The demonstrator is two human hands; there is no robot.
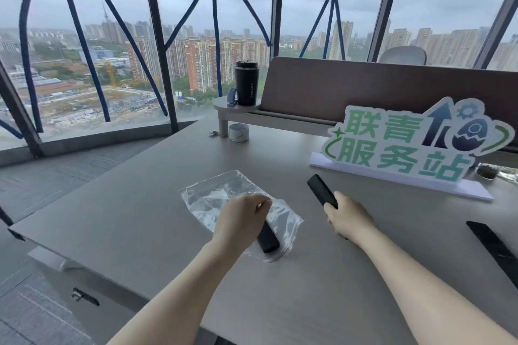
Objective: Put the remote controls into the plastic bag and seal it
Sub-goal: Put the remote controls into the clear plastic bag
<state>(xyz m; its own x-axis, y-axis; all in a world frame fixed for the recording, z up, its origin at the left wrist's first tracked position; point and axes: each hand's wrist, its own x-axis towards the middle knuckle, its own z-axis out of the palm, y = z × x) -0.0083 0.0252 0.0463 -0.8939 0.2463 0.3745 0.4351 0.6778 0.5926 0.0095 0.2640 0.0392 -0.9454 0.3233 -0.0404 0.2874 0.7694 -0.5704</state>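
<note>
The plastic bag (224,201) lies flat and crumpled on the grey counter (134,210), left of centre. The left hand (241,214) is closed over the bag, fingers curled; 1 black remote (267,238) juts out from beneath it at the bag's near edge. Whether that remote is inside the film or lying on top cannot be determined.

The right hand (349,220) is closed around a 2nd remote (322,190), gripped at its near end, the far end pointing up and away, apart from the bag.

A 3rd dark remote-like bar (493,246) lies at the right edge, well apart.

Assessment: the bag mouth looks collapsed. The left hand should pinch and lift 1 lip to open it, then the right feeds its remote in narrow end first, keeping the seal strip clear.
</note>
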